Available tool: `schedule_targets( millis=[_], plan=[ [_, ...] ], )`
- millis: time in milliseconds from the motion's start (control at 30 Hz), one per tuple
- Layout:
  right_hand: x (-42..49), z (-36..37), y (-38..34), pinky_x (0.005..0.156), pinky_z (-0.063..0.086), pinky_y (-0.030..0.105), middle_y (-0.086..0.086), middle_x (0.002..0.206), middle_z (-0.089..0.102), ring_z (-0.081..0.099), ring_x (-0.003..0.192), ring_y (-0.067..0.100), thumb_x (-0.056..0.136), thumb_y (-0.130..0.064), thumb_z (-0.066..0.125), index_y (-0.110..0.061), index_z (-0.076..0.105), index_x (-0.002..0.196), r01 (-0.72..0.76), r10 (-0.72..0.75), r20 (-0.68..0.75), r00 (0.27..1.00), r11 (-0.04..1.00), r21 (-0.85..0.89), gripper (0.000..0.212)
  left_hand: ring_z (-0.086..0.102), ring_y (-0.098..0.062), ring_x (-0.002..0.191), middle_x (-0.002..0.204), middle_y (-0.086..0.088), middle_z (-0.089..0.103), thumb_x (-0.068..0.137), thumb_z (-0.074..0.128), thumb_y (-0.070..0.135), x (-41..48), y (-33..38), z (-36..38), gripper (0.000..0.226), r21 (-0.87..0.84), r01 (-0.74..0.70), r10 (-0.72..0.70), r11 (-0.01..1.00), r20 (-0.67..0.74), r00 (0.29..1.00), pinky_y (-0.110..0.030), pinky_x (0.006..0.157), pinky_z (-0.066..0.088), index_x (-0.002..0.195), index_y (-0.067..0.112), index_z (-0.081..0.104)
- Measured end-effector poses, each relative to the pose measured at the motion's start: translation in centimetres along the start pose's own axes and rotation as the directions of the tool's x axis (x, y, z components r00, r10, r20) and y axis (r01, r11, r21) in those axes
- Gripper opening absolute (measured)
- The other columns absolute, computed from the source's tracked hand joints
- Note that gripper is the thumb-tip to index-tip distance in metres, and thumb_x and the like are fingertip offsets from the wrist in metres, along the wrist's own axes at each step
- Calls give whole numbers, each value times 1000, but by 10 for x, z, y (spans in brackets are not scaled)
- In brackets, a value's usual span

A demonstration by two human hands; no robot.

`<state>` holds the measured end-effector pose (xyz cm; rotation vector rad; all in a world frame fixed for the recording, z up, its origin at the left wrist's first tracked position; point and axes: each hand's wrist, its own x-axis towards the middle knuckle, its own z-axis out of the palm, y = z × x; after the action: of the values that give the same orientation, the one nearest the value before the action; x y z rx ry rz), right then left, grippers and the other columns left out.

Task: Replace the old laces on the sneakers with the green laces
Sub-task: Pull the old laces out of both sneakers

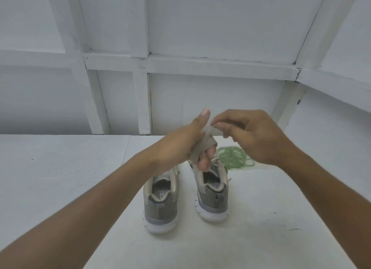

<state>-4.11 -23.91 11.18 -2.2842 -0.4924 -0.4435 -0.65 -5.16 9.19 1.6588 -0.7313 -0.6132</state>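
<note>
The left hand (186, 146) has the old lace (206, 143) wound round its fingers; the right hand (255, 136) pinches its end above two sneakers (160, 206), green laces (232, 156) lying nearer the counter's (60, 178) far edge.

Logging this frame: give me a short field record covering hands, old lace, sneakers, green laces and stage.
left hand: holds old lace, which is wrapped round it
right hand: pinches the lace's free end
sneakers: left sneaker and right sneaker upright on table, heels toward camera
green laces: loose pile on table beyond right sneaker, untouched
stage: old lace apparently being bundled; green laces not yet threaded
</note>
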Motion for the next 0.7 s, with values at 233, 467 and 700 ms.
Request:
schedule_targets(
  millis=[233,467,700],
  plan=[
    [-19,37,-1,98,47,31,-5,99,75,67,104,11,97,-13,56,-20,71,115,-135,160,-23,987,896,422,25,35,-20,40,35,-1,23,99,40,31,6,2,2,54,-362,-108,42,926,-187,982,-28,53,37,48,14,40],
    [-25,42,-12,91,53,39,13,84,74,71,79,21,95,-7,56,-5,72,106,-120,165,-27,986,810,575,19,42,-17,39,33,-1,30,93,44,33,9,-1,0,51,-479,-84,57,874,-71,996,-29,57,38,46,14,41],
    [-28,58,-3,75,53,37,2,65,67,61,63,16,92,-5,60,-14,75,80,-59,234,-296,926,865,499,21,57,-23,59,47,-9,54,97,44,27,11,-3,1,45,-380,-115,107,918,-41,993,-25,64,50,57,8,53]
  ],
)
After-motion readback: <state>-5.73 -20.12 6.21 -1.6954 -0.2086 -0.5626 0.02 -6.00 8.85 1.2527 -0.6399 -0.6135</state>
